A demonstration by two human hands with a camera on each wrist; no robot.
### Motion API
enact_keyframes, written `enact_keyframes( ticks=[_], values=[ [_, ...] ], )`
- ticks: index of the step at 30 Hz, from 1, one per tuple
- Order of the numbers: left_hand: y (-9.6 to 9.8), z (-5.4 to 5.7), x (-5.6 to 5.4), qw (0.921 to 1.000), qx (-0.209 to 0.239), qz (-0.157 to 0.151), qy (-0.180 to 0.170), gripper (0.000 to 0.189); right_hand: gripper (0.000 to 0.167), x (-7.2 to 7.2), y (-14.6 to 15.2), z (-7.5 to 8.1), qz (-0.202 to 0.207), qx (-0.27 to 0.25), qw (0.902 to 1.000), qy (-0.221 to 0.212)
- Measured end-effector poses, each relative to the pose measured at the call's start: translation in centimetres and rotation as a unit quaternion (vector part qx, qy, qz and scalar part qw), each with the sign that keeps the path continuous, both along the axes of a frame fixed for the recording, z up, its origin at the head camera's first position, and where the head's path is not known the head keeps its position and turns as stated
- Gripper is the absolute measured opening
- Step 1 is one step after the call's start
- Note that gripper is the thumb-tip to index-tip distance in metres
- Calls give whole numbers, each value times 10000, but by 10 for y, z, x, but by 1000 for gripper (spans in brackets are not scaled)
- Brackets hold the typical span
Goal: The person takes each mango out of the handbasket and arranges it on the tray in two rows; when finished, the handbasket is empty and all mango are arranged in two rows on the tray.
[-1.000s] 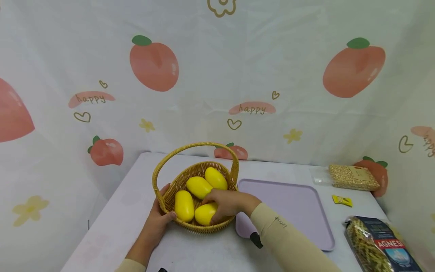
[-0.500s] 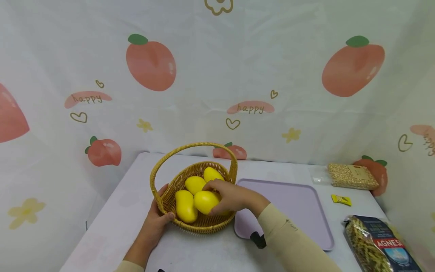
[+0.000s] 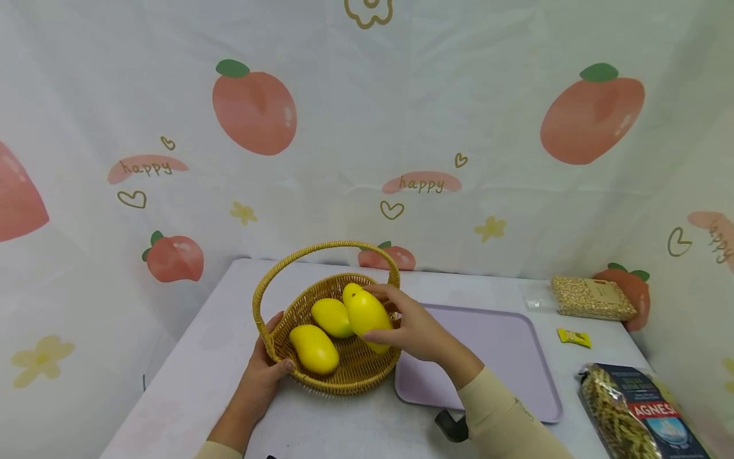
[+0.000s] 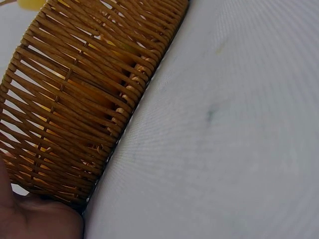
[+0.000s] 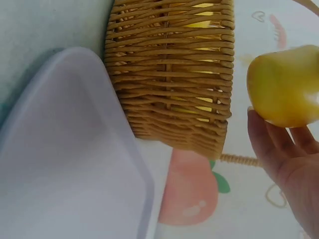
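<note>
A yellow mango [image 3: 369,311] is held in my right hand [image 3: 415,328], raised over the right side of the wicker basket [image 3: 358,384]. In the right wrist view that mango [image 5: 284,87] is up above the basket's rim, with my fingertips against its underside. My left hand [image 3: 262,376] grips the basket's left rim, its thumb over the edge and its fingers behind the side. Inside the basket lie a mango [image 3: 314,349] near the front left and another mango [image 3: 332,317] in the middle. A further mango [image 3: 351,291] at the back is mostly hidden by the held one.
The basket's tall arched handle [image 3: 329,245] rises behind the fruit. A lilac tray [image 3: 487,357] sits right of the basket, partly under my right forearm. Farther right are a bag of grains [image 3: 593,298], a small yellow packet [image 3: 574,337] and an AGNESI pasta bag [image 3: 639,408].
My right hand has lifted the mango from the basket's front right, up and to the right. The front-left mango has tipped over sideways. My left hand has stayed on the rim.
</note>
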State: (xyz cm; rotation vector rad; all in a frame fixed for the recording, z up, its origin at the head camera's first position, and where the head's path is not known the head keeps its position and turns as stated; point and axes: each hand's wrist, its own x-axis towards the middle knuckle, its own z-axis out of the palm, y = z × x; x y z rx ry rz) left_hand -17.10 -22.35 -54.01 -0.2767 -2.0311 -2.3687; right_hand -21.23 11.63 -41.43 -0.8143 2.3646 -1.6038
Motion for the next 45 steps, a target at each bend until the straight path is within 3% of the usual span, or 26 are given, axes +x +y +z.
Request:
enact_keyframes(
  ticks=[8,18,29,37,45],
  values=[
    [0,-1,0,10000,-28,34,-26,93,71,13,21,-5,-239,-394,9989,-13],
    [0,1,1,10000,-57,31,-58,91,67,19,49,-14,-860,-594,9945,91],
    [0,0,0,10000,-65,36,-67,91,72,11,80,-32,-1980,-477,9789,-151],
    [1,2,1,9998,-87,54,-147,90,73,2,94,-48,-2492,87,9676,-393],
    [1,2,1,9999,-28,47,-133,91,77,-10,99,-58,-2751,476,9573,-746]
  ],
)
